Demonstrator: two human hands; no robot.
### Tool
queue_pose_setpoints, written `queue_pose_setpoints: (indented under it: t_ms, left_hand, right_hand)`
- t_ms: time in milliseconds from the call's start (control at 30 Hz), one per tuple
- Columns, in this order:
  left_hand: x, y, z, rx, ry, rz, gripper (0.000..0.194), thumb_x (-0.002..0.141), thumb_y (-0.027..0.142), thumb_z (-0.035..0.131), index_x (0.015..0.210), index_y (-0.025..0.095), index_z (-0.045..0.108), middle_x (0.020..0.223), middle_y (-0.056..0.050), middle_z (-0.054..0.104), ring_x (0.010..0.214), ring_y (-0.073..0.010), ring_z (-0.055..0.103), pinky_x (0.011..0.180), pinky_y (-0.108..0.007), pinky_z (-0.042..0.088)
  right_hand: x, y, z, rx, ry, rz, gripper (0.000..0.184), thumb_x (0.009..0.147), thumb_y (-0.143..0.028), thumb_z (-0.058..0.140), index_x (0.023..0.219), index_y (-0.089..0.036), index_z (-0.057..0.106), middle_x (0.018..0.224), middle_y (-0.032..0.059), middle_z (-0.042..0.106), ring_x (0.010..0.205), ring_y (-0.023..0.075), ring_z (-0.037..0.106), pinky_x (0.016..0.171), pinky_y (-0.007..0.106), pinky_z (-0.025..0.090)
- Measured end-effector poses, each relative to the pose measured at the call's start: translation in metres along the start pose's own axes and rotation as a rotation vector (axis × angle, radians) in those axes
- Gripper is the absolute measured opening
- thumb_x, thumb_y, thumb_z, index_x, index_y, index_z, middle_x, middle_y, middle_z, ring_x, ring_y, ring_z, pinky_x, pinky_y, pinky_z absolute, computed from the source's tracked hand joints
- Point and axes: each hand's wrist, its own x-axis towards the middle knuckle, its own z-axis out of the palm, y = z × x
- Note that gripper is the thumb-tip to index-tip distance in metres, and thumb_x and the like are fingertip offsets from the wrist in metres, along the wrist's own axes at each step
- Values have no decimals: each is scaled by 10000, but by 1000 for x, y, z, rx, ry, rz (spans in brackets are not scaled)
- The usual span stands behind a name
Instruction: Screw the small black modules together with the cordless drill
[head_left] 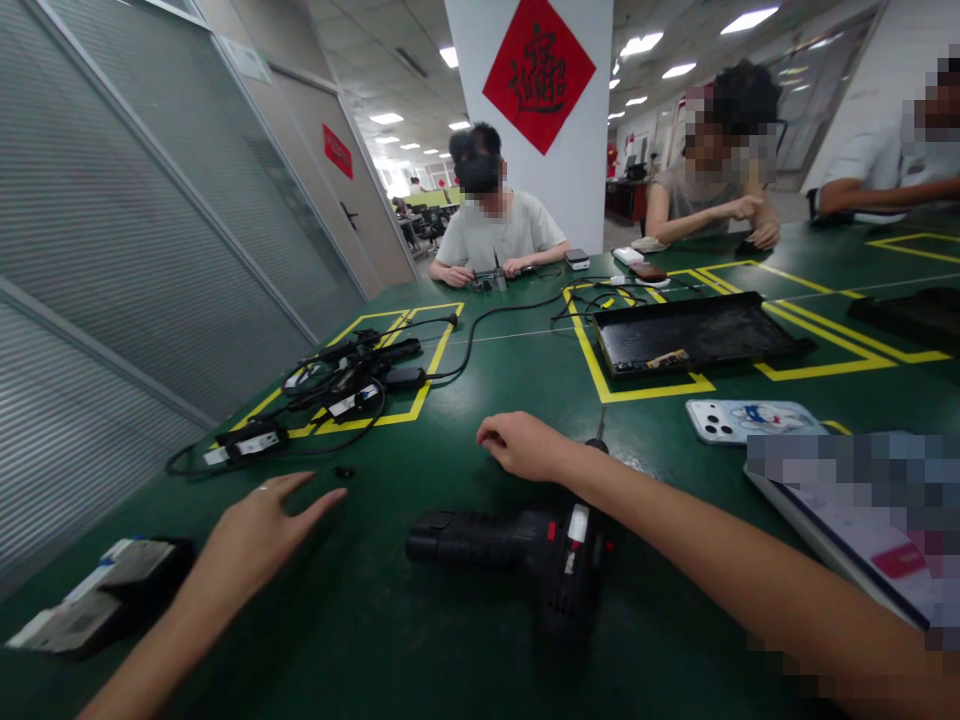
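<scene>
My left hand (251, 530) is just above the green table at left, thumb and fingers apart, with nothing between them. A small black piece (343, 472) lies a little beyond its fingertips. My right hand (519, 446) hovers over the middle of the table, fingers curled in; whatever they may hold is hidden. Under my right forearm a black cordless drill (480, 542) lies on its side, its thin bit (601, 424) pointing away from me. The forearm covers part of the drill's front end. Left of my left wrist sits a black block with pale labels (97, 590).
Black adapters and cables (352, 385) lie tangled inside yellow tape at left. A black tray (697, 332) stands at right, with a phone (754, 421) and a partly blurred box (840, 530) nearer. Across the table (510, 365) sit several people; one person (499, 235) handles small parts.
</scene>
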Motion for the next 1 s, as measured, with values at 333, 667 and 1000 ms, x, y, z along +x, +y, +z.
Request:
queue_pose_setpoints:
  t_ms: [333, 667, 1000]
  left_hand:
    - [15, 30, 25, -55, 3, 5, 744, 835, 634, 384, 1330, 83, 456, 1293, -165, 549, 1095, -299, 566, 904, -369, 446]
    - [27, 16, 25, -121, -115, 32, 700, 824, 589, 460, 1333, 110, 466, 1359, -142, 500, 1175, -296, 518, 980, -378, 409]
    - [20, -1, 23, -242, -109, 48, 534, 836, 514, 474, 1260, 196, 528, 1296, -51, 573, 1142, -242, 556, 978, -312, 424]
  right_hand:
    - [-1, -1, -1, -19, 8, -4, 210, 858, -167, 505, 1010, -166, 650, 907, 70, 710, 803, 162, 626, 712, 266, 434]
    - [-1, 2, 1, -24, 0, -14, 209, 864, -184, 482, 985, -171, 652, 927, 72, 717, 833, 174, 639, 721, 272, 446]
    - [-2, 1, 1, -23, -8, -12, 203, 865, -179, 495, 983, -177, 660, 945, 76, 721, 847, 173, 641, 736, 273, 445]
